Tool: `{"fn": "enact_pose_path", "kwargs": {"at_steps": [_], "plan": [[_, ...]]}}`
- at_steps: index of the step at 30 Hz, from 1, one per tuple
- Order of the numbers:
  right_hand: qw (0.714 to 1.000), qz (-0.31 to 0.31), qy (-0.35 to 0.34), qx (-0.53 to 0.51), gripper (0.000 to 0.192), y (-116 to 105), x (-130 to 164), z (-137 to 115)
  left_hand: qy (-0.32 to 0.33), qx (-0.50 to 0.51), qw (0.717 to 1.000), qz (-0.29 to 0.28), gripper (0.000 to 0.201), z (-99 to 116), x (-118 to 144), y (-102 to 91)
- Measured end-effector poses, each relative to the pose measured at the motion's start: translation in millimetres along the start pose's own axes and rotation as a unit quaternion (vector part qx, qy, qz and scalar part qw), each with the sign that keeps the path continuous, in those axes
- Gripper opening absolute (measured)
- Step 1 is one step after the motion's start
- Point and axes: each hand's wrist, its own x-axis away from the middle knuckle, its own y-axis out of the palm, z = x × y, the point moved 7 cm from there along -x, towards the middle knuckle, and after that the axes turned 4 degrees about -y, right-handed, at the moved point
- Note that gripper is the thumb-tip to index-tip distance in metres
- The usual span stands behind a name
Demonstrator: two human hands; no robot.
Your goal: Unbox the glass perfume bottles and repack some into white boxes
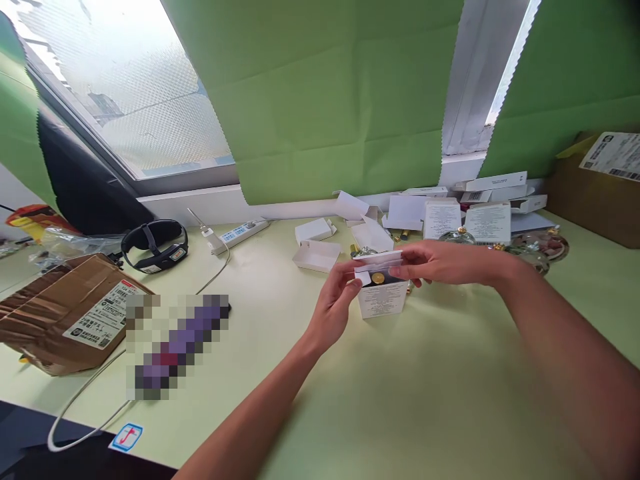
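Note:
A small white carton [383, 303] with printed text on its front stands upright on the table, its top open. Inside, a round gold-coloured cap [379, 278] shows against a dark interior; whatever lies beneath it is hidden. My left hand [336, 300] grips the carton's left side, thumb at the front by a small side flap. On the other side, my right hand [430, 261] pinches the right end of the raised top flap, fingers partly behind it. Just behind the carton, glass and gold-coloured pieces are partly covered by it.
Opened white boxes [317, 256] lie behind, with more stacked cartons [493, 190] by the wall. Round glass bottles [543, 247] stand at right. A brown parcel [65, 307], head strap [155, 245], power strip [243, 235] and blurred purple object [183, 347] occupy the left. A cardboard box [595, 193] sits far right.

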Motion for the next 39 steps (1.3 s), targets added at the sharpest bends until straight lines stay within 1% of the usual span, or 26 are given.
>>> {"fn": "enact_pose_path", "kwargs": {"at_steps": [3,6,10,16,19,25,29,31,33,36,37,39], "plan": [[0.998,0.036,0.009,0.04,0.043,-8,4,-2,0.0,0.004,1.0,-0.001,0.019,1,0,-0.3],[0.997,0.047,0.006,0.058,0.043,-10,4,-4,0.001,0.002,1.0,-0.009,0.017,1,0,0.3],[0.996,0.045,0.012,0.073,0.044,-9,1,-1,0.004,-0.007,1.0,-0.011,0.016,1,0,-0.7],[0.999,0.012,0.008,0.05,0.041,-4,0,3,0.011,-0.025,1.0,0.003,0.017,1,0,-3.3],[0.999,0.01,0.015,0.048,0.041,-4,-1,5,0.008,-0.031,0.999,0.005,0.018,1,0,-3.8],[0.999,0.009,0.029,0.036,0.045,-1,-3,9,0.01,-0.012,1.0,0.007,0.019,0,0,-4.3],[0.999,0.006,0.028,0.035,0.049,0,-2,7,0.02,-0.002,1.0,-0.002,0.018,0,-2,-3.2],[0.998,0.022,0.037,0.043,0.055,-4,0,7,0.023,-0.002,1.0,-0.002,0.018,0,-2,-3.4],[0.996,0.056,0.052,0.057,0.06,-11,3,6,0.022,0.0,1.0,0.0,0.018,0,-2,-3.8],[0.992,0.105,0.039,0.063,0.058,-18,6,-3,0.019,0.006,1.0,0.002,0.018,0,-2,-3.9],[0.992,0.109,0.026,0.062,0.056,-18,6,-6,0.017,0.007,1.0,0.004,0.019,0,-2,-4.1],[0.994,0.097,-0.001,0.058,0.054,-14,3,-13,0.011,0.006,1.0,0.011,0.02,0,-2,-4.7]]}}
